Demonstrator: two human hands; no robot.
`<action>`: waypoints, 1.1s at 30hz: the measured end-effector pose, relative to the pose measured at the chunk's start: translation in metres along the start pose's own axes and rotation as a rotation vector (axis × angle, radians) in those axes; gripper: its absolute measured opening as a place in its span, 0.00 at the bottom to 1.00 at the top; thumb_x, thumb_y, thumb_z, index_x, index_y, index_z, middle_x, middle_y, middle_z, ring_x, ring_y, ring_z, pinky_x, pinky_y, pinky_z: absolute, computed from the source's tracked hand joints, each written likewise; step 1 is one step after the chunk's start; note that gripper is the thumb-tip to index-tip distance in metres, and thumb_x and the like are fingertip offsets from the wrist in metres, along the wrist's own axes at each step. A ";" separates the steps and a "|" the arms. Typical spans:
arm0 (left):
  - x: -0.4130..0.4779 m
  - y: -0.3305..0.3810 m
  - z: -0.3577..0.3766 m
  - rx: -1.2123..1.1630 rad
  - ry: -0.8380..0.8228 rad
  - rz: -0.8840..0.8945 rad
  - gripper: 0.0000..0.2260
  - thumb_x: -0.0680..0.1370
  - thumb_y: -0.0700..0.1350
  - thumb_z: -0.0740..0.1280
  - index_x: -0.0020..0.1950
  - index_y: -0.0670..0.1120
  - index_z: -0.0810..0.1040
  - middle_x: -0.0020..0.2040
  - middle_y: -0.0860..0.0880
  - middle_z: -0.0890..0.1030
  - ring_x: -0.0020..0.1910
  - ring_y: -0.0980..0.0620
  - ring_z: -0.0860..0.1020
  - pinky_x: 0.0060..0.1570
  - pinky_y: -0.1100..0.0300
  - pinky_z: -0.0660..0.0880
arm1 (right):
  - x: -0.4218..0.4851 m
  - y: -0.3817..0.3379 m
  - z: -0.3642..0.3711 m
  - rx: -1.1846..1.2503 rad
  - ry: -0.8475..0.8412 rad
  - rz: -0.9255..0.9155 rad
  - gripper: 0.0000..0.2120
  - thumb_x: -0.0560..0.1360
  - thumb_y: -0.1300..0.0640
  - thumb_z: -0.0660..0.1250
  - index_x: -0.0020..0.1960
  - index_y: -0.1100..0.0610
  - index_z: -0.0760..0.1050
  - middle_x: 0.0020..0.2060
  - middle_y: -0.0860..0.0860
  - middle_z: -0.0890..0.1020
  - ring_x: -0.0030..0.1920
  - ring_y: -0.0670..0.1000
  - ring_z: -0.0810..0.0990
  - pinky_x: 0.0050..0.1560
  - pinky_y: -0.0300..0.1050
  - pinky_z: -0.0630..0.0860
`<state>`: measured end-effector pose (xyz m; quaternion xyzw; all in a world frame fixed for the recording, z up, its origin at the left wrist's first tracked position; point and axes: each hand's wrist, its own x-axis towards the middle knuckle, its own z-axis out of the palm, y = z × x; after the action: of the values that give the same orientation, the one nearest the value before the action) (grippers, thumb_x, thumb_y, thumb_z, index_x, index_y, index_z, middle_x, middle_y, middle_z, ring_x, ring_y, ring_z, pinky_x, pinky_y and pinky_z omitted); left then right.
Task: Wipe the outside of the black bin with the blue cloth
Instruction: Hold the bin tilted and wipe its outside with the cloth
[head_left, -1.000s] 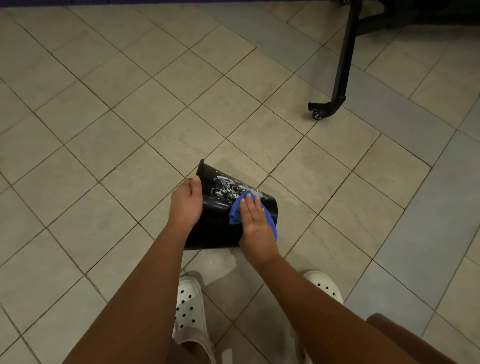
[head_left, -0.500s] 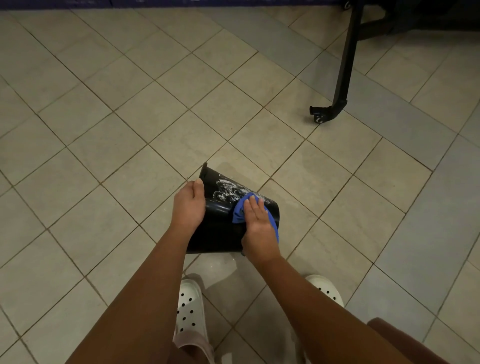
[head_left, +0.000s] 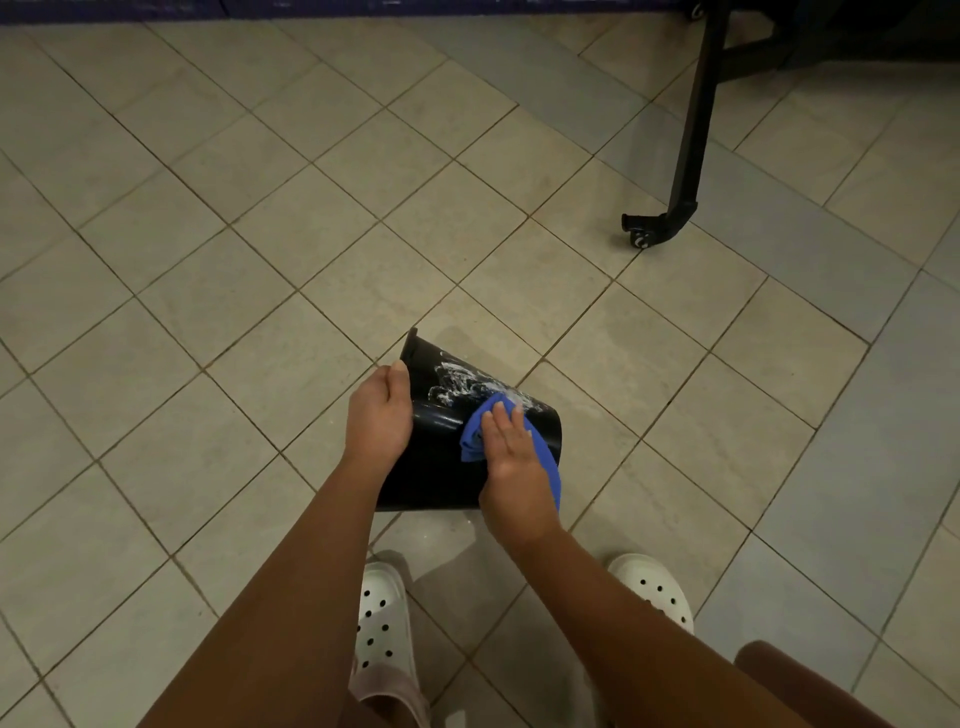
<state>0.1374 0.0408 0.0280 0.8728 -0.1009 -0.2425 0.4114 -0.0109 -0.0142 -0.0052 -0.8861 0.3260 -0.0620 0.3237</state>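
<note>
Blue cloth (head_left: 471, 434) pressed flat on tipped black bin (head_left: 431, 470) by right hand (head_left: 511, 462), fingers straight, slightly spread; left hand (head_left: 379, 410) gripping rim. Mid-wipe, low over tiled floor (head_left: 260, 260). Next: sweep through white suds (head_left: 457, 383) beyond cloth.

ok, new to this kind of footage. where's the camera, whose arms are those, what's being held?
There is no machine here. A person works with bare hands, and the one camera is worn on their head, looking forward and down, so both arms enter from the bottom edge. The left hand grips the black bin by its rim end. The bin is tipped on its side, low over the tiled floor. The right hand presses the blue cloth with flat fingers against the bin's outer wall, beside white soapy-looking streaks. Below are the person's white clogs. At upper right stands a black wheeled leg of some stand.
</note>
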 end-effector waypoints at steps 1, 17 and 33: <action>0.000 0.000 0.000 -0.008 0.001 0.002 0.19 0.84 0.52 0.53 0.49 0.41 0.77 0.43 0.44 0.79 0.41 0.50 0.77 0.39 0.58 0.71 | -0.008 -0.004 0.003 -0.011 -0.018 -0.029 0.39 0.60 0.77 0.69 0.70 0.66 0.63 0.70 0.62 0.64 0.71 0.61 0.55 0.66 0.62 0.64; 0.002 -0.001 0.000 -0.085 -0.021 -0.031 0.17 0.84 0.50 0.53 0.48 0.41 0.77 0.45 0.41 0.81 0.46 0.43 0.79 0.50 0.49 0.75 | 0.003 -0.008 0.011 0.003 -0.050 -0.297 0.39 0.62 0.78 0.67 0.71 0.65 0.61 0.71 0.61 0.62 0.72 0.63 0.56 0.68 0.62 0.59; -0.002 0.000 -0.003 -0.158 -0.069 -0.056 0.19 0.83 0.51 0.53 0.49 0.40 0.79 0.45 0.40 0.82 0.48 0.41 0.80 0.52 0.47 0.75 | 0.026 0.004 0.008 0.111 -0.069 -0.305 0.31 0.74 0.71 0.60 0.74 0.59 0.55 0.74 0.50 0.52 0.75 0.50 0.45 0.74 0.43 0.43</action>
<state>0.1373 0.0435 0.0302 0.8312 -0.0712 -0.2911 0.4682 0.0098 -0.0287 -0.0163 -0.9075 0.1726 -0.0978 0.3701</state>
